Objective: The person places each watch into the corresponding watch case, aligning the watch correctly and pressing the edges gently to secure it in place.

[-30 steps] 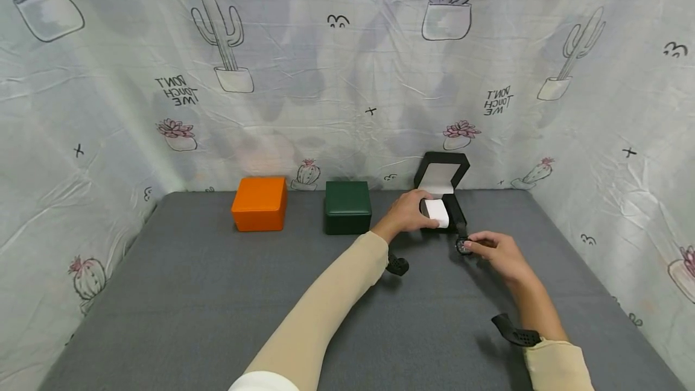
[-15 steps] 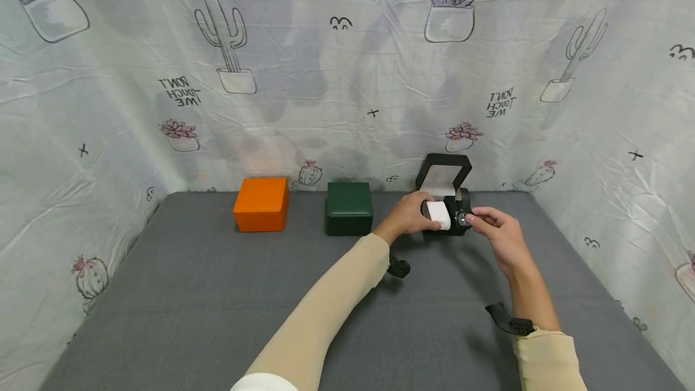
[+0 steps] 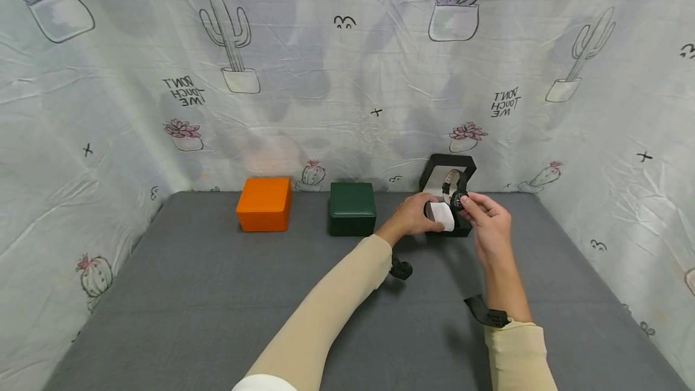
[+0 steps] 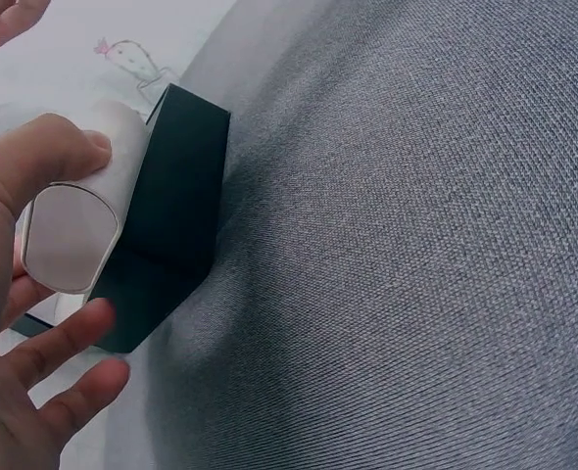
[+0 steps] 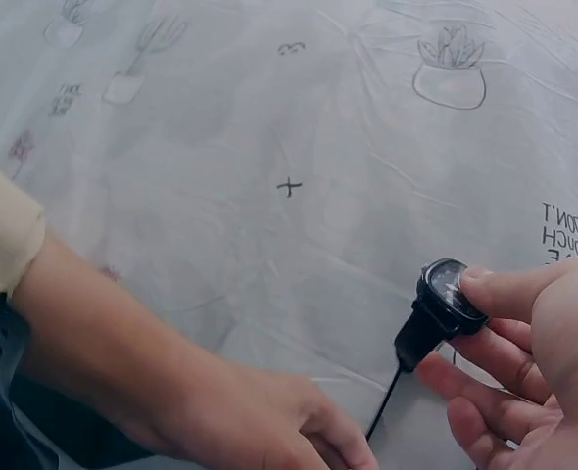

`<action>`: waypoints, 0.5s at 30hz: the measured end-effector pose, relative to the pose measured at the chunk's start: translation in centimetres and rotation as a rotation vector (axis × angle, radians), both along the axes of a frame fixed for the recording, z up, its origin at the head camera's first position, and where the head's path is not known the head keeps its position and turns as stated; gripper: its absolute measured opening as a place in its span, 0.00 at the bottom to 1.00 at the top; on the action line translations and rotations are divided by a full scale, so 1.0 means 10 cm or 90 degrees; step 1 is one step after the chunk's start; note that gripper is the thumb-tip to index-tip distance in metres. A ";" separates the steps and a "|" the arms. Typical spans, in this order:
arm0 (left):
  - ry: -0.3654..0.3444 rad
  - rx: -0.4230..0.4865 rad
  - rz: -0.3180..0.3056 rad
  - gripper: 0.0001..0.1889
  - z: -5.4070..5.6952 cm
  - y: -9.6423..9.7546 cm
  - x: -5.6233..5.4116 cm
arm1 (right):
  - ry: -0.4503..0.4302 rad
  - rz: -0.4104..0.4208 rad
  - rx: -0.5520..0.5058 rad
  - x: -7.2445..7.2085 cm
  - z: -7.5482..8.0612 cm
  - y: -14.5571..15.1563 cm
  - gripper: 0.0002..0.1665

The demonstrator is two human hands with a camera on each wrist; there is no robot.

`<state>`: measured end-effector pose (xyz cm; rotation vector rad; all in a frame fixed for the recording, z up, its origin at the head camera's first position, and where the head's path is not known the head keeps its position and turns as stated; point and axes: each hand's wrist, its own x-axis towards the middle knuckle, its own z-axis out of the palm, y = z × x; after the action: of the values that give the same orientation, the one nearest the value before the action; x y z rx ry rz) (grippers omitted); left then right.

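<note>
In the head view my left hand [image 3: 414, 216] grips a white watch cushion [image 3: 443, 215] between thumb and fingers, at the front of an open black watch box [image 3: 463, 229]. The left wrist view shows the cushion's flat oval end [image 4: 71, 238], with the thumb on top and the dark box wall beside it. My right hand [image 3: 488, 222] pinches a black wristwatch [image 3: 457, 199] by its round case, over the right part of the box. Its strap stands up in a loop before the raised lid [image 3: 448, 162]. In the right wrist view the thumb lies on the watch face [image 5: 451, 284].
A closed green box [image 3: 352, 210] stands just left of the black box, and a closed orange box [image 3: 264, 205] is farther left. All rest near the back edge of the grey cloth-covered table [image 3: 244, 300]. A cactus-printed curtain [image 3: 326, 77] hangs behind.
My right hand has raised the watch from the table in front of the box to above it, moving away and slightly left. My left hand keeps its grip on the cushion.
</note>
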<state>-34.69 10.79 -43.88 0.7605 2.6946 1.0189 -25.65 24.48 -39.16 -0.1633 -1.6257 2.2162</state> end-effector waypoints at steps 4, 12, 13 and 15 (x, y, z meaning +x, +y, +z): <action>-0.008 0.011 -0.002 0.32 0.01 0.00 0.02 | -0.011 -0.002 -0.032 0.00 0.01 -0.01 0.05; -0.002 0.023 -0.014 0.32 -0.01 0.01 0.03 | -0.025 -0.014 -0.029 0.02 0.01 0.04 0.05; -0.005 0.025 -0.014 0.32 -0.02 0.01 0.03 | -0.029 -0.016 -0.021 0.02 0.01 0.05 0.04; -0.009 0.036 -0.007 0.32 -0.03 0.00 0.03 | -0.035 -0.014 -0.003 0.01 0.00 0.05 0.04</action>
<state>-34.35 10.83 -44.14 0.7744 2.6563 1.0970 -25.55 25.03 -39.11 -0.2450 -1.6404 2.2169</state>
